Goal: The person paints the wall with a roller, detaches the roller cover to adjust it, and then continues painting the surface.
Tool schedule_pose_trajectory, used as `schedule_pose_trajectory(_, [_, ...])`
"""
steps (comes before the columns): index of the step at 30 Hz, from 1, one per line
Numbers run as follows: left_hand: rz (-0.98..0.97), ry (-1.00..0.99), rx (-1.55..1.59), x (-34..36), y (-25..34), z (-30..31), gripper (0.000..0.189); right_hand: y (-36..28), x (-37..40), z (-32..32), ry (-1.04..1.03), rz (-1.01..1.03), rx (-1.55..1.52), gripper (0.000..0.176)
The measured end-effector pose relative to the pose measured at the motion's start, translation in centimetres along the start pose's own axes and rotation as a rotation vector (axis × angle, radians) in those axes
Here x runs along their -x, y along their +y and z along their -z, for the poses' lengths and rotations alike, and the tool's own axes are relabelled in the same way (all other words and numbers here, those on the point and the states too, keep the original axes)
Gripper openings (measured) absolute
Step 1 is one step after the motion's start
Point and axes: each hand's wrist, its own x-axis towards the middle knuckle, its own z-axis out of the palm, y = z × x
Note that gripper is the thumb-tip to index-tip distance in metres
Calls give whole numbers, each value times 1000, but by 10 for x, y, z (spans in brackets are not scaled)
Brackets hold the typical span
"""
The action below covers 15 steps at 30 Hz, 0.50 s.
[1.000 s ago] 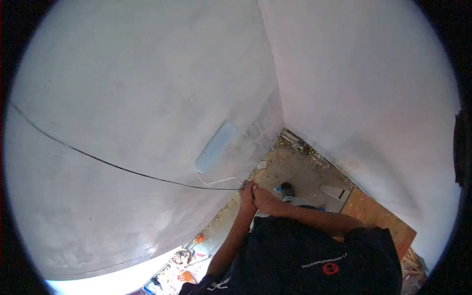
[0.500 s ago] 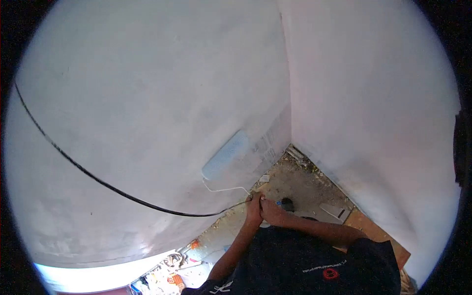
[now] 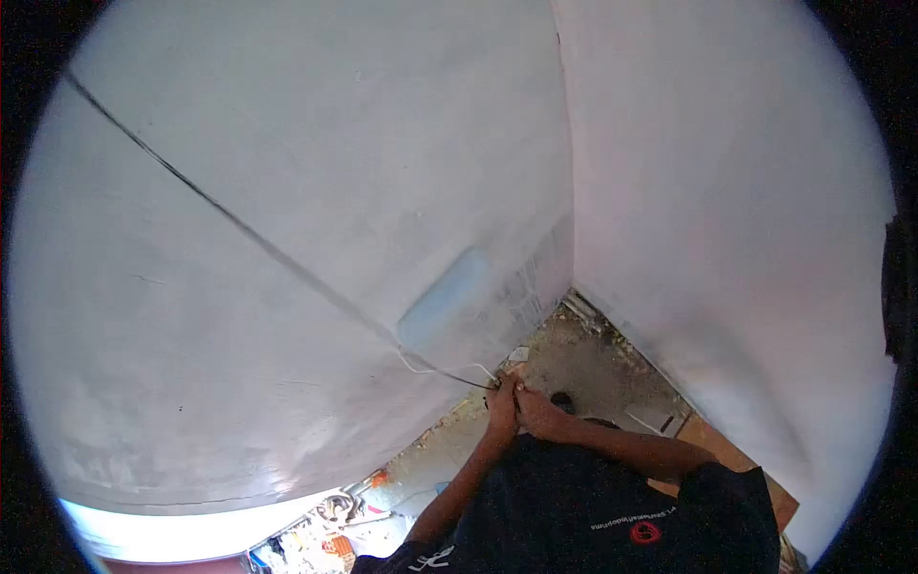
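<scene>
A paint roller (image 3: 445,298) with a pale blue sleeve rests against the whitish left wall (image 3: 239,316), low and near the corner. Its thin wire frame (image 3: 421,368) runs down to my two hands, held together in front of my body. My left hand (image 3: 501,402) is closed round the roller's handle, which the fingers mostly hide. Close beside it, my right hand (image 3: 537,411) is also closed on the handle. A long thin dark pole or cable (image 3: 239,225), blurred in part, stretches from my hands up to the upper left.
Another whitish wall (image 3: 717,210) meets the left one at a corner. Below lies a dirty floor (image 3: 593,368) with debris along the edges. A brown board (image 3: 712,442) lies at the right wall's foot. Cluttered items (image 3: 335,512) stand in bright light at the lower left.
The long dark pole or cable has swung upward and straightened from its curve. The roller and my hands have shifted only slightly; both hands keep their hold.
</scene>
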Motion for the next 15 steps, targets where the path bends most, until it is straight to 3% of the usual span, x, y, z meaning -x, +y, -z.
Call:
schedule_pose_trajectory(2, [-32,-40,-47,-5,2,-2,19,13,-8,-7,-4,-7,-20,34])
schedule_pose_trajectory(5, [29,-18,88,-21,-20,-1,14,2,0,17,50,178,-28,28])
schedule_pose_trajectory(8, [112,-86,74,-28,-36,8,15,28,-5,-1,98,148,1,27])
schedule_pose_trajectory(11, [-255,-174,-449,-23,-41,7,13,76,-27,-38,105,188,230,29])
schedule_pose_trajectory(13, [-576,-157,-780,-17,-37,5,11,66,-19,-36,207,148,141,30])
schedule_pose_trajectory(15, [-507,-149,-608,-8,-24,2,10,28,1,-15,234,128,63,31])
